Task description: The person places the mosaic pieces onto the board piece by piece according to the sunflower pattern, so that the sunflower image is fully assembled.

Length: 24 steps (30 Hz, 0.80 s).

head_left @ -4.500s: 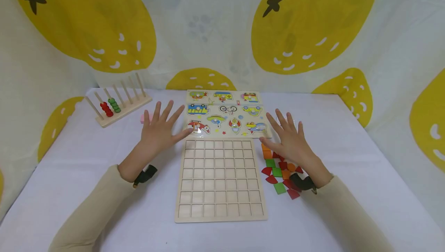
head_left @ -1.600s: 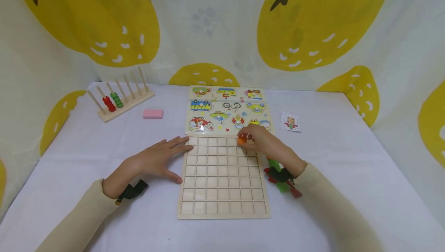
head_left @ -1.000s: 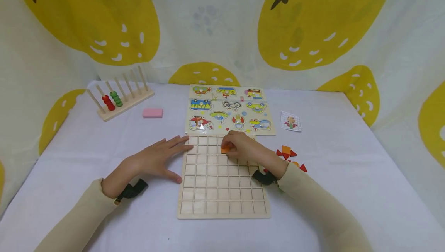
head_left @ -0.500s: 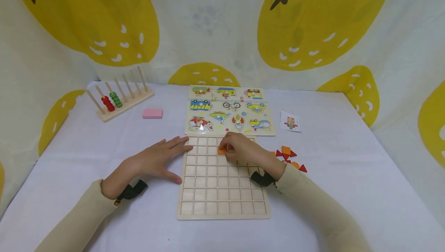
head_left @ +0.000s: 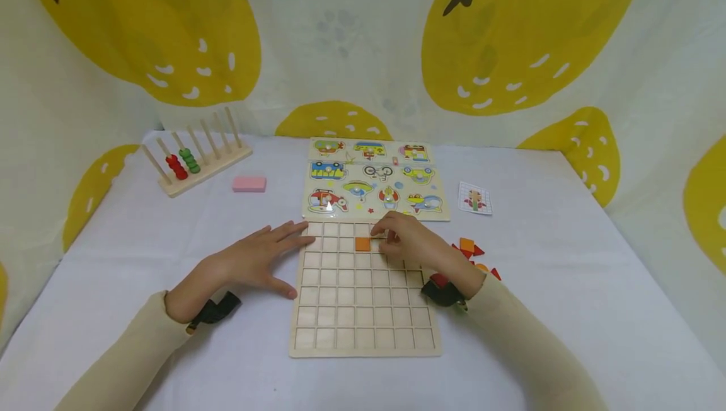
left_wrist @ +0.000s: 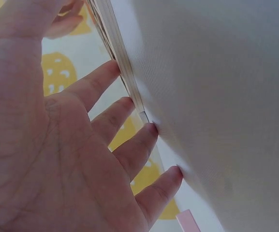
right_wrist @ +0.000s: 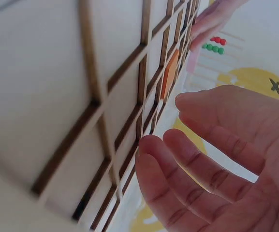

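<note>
A wooden grid board (head_left: 363, 353) lies flat before me, divided into square cells. One orange square tile (head_left: 363, 244) sits in a cell of its second row, near the middle. Just right of that tile my right hand (head_left: 416, 244) hovers over the board, fingers loosely bent and parted, nothing between them in the right wrist view. My left hand (head_left: 249, 263) is spread along the board's left edge, fingertips and thumb touching it. The left wrist view shows its fingers (left_wrist: 144, 145) reaching to the edge.
Red and orange pieces (head_left: 467, 245) lie right of the board, partly behind my right arm. Behind the board is a vehicle peg puzzle (head_left: 374, 190). A small pattern card (head_left: 474, 198), a pink block (head_left: 249, 184) and a bead rack (head_left: 207, 174) stand around it.
My right hand brought an orange tile from the board's top right to a second-row cell, let it go there and drew back rightward. The left hand came down onto the board's edge.
</note>
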{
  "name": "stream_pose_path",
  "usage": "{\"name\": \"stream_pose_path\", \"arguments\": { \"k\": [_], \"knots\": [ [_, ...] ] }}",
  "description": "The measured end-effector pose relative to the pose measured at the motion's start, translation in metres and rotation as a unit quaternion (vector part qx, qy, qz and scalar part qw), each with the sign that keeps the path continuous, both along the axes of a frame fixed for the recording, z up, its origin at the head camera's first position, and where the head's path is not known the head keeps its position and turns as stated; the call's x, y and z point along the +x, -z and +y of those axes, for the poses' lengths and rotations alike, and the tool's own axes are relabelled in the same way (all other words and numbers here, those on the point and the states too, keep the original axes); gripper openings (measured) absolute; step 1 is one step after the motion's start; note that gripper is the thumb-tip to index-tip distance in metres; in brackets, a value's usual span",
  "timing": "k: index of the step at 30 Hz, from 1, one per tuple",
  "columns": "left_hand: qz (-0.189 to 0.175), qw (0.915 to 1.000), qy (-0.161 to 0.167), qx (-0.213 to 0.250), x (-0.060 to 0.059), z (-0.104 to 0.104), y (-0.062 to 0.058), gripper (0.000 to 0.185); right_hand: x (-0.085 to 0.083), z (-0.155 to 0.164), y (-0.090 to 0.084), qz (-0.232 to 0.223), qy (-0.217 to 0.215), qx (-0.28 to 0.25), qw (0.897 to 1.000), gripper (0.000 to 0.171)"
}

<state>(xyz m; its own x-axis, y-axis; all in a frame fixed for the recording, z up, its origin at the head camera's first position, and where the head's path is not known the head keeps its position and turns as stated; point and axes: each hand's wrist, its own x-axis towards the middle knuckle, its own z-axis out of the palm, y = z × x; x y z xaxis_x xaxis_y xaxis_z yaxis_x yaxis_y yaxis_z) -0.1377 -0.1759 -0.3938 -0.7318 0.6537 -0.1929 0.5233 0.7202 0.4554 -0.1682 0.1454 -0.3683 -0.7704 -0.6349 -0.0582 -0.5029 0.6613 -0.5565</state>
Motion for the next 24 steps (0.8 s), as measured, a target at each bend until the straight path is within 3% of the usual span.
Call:
{"name": "stream_pose_path", "arguments": {
  "k": [7,17,24],
  "knots": [
    [0.003,1.0,0.0,-0.005,-0.001,-0.001,0.001,0.097,0.002,0.021,-0.004,-0.016,0.03,-0.01,0.999,0.019],
    [0.003,1.0,-0.001,-0.004,0.0,-0.001,0.0,0.097,0.002,0.059,-0.013,0.002,0.071,-0.005,0.997,0.019],
    [0.0,1.0,-0.001,-0.003,0.0,0.0,0.0,0.097,0.004,0.083,-0.01,-0.014,0.101,0.004,0.995,0.018]
  ]
}}
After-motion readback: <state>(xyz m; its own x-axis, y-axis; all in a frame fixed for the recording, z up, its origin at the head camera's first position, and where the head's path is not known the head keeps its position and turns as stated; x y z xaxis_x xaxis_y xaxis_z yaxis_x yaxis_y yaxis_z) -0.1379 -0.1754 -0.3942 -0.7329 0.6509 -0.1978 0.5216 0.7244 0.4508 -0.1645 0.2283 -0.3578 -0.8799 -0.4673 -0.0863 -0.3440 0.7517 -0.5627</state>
